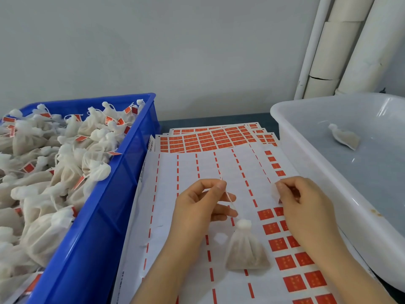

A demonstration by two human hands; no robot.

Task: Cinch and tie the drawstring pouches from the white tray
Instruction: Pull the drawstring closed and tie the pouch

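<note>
A small white mesh pouch [245,249] with brownish filling sits on the sticker sheet, its neck cinched. Its thin drawstring [230,199] runs up from the neck to my left hand [203,202], which pinches it between thumb and forefinger. My right hand [302,202] is to the right of the pouch and pinches a small label [275,191] at its fingertips. One more pouch [345,137] lies inside the white tray [311,159] at the right.
A blue crate [105,207] at the left is heaped with tied pouches bearing red tags. Sheets of red stickers [210,139] cover the table between crate and tray. White pipes [341,44] stand against the wall at the back right.
</note>
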